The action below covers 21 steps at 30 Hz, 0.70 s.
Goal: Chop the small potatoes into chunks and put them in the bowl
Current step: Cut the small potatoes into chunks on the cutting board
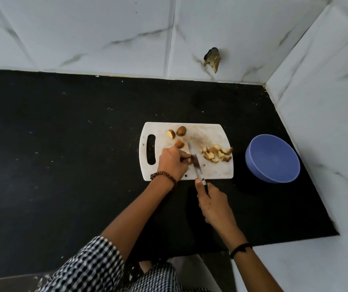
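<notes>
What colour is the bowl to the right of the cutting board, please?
The bowl is blue-violet, seen in the head view.

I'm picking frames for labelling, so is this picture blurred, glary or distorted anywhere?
Head view: the wide lens bows the tile joints; light is soft, with a dim shadow beside the bowl; the knife looks slightly smeared, the chunks clear; a faint sheen on the counter at left.

Right hand point(214, 204) knife point(196, 164) cutting left-hand-held point(172, 162) potato point(190, 160).
</notes>
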Tool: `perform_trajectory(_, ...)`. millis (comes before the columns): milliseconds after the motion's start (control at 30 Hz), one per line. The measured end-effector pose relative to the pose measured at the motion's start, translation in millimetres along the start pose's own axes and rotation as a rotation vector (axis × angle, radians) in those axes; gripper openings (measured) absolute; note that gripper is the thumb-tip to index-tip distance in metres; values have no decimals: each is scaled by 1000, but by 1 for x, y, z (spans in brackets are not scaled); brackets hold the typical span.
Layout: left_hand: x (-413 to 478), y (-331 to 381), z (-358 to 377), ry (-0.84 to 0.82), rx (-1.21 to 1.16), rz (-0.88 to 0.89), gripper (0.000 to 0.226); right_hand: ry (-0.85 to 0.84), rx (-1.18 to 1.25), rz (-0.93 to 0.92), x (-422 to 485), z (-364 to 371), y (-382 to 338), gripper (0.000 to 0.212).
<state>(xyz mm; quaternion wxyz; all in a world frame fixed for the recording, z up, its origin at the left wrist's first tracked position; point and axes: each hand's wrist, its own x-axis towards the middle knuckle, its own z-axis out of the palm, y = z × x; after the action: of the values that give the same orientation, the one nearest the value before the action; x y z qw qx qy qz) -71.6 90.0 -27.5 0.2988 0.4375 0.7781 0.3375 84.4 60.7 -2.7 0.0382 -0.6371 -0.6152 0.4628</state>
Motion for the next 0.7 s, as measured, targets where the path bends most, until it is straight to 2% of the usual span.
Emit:
perform_trajectory(233, 2, 2, 3, -1, 25, 3, 17, 33, -176, -29, 0, 9, -9, 49)
perform_trajectory(567, 4, 1, 5, 23, 49, 11, 16, -20, -192, 5, 7, 8, -15, 52)
perform_trajectory(700, 1, 2, 6, 31, 52, 7, 17, 9, -219, 0, 10, 14, -24, 53)
